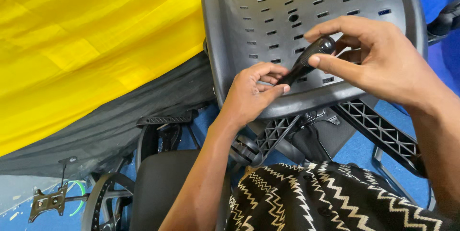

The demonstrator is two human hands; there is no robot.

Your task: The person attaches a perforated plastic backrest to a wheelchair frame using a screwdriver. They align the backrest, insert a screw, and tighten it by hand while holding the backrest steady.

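Note:
A black screwdriver handle [310, 54] is held over a black perforated plastic chair seat shell [268, 20], which fills the upper middle of the view. My right hand [378, 61] grips the handle's rounded top between thumb and fingers. My left hand [251, 94] pinches the lower end of the tool, where it meets the seat's front edge. The tool's tip is hidden by my left fingers.
A yellow and dark grey cloth [86, 53] covers the left. Black ribbed chair base legs [383, 132] lie under the seat on a blue floor [357, 149]. A black seat pad [160, 188], a metal bracket [48, 202] and my patterned garment [330, 197] are near the bottom.

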